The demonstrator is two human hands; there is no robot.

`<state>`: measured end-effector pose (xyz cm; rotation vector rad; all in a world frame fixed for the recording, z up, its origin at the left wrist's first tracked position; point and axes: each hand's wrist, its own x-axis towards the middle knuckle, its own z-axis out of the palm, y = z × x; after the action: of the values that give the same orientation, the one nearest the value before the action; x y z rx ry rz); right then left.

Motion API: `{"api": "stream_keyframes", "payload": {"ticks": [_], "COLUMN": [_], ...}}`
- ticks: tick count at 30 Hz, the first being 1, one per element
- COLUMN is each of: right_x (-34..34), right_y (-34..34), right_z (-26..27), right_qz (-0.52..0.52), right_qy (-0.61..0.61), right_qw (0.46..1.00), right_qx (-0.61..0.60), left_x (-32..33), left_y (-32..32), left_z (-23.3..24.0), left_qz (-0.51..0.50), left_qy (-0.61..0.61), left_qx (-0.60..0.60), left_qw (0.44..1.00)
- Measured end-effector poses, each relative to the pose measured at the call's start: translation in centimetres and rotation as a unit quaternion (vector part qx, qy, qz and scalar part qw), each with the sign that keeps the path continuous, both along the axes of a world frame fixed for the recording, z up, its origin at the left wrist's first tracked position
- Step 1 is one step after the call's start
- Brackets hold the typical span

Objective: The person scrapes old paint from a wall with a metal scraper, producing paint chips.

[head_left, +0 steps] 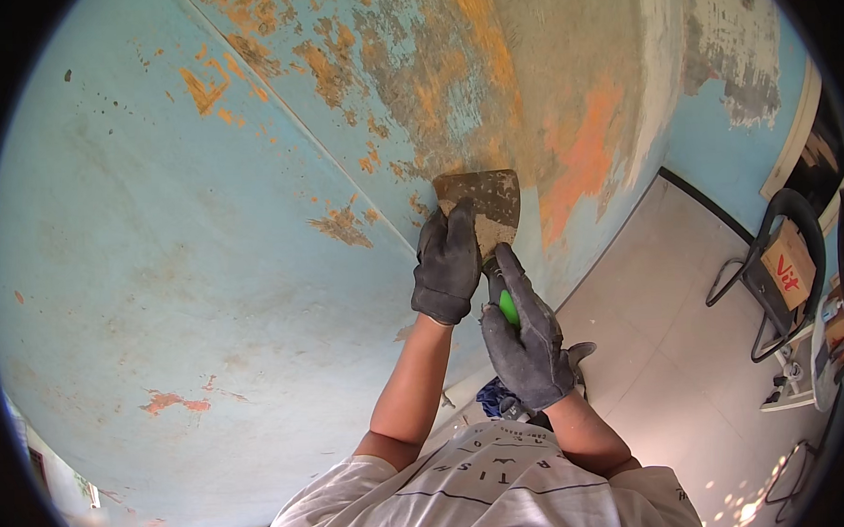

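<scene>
A wide-bladed scraper (493, 198) lies with its worn metal blade against a painted wall (186, 292). Its black and green handle is in my right hand (528, 336), which wears a dark grey work glove, the index finger stretched along towards the blade. My left hand (448, 262), gloved the same way, rests its fingers on the blade's left side. Around the blade the light blue paint is patchy, with ochre, grey and orange layers showing. A thin straight seam runs diagonally down the wall to my left glove.
At the right, a black chair (764, 279) holds a cardboard box (789, 264) on the tiled floor (656, 367). Beyond it stands a small white table (793, 397) with various items. Dark blue cloth (495, 399) lies below my right hand, near the wall's base.
</scene>
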<state>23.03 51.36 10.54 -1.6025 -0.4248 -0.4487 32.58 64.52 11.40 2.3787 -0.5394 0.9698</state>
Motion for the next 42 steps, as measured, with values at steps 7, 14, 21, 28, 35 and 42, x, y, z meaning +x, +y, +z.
{"api": "stream_keyframes", "payload": {"ticks": [7,14,21,28,35,42], "right_x": [-0.1,0.7,0.3,0.6,0.5,1.5], "right_y": [0.5,1.2,0.8,0.7,0.6,1.0], "right_z": [-1.4,-2.3,-1.9,-2.4,-1.7,-1.7], "right_qz": [-0.003,-0.022,0.001,0.003,0.016,-0.004], "right_qy": [0.006,-0.037,-0.001,0.002,0.019,-0.033], "right_qw": [1.000,0.999,1.000,1.000,0.999,0.999], "right_qx": [-0.009,-0.009,0.005,0.015,0.040,0.009], "left_x": [0.4,1.1,0.9,1.1,0.7,0.6], "left_y": [0.5,1.3,1.0,0.9,0.6,0.5], "left_z": [-0.5,-1.7,-1.4,-1.6,-0.7,0.1], "left_qz": [-0.017,-0.038,-0.018,-0.029,-0.044,0.005], "left_qy": [-0.028,-0.033,-0.042,-0.039,-0.040,-0.027], "left_qx": [0.009,0.005,0.023,0.012,0.015,0.033], "left_qw": [0.999,0.999,0.999,0.999,0.998,0.999]}}
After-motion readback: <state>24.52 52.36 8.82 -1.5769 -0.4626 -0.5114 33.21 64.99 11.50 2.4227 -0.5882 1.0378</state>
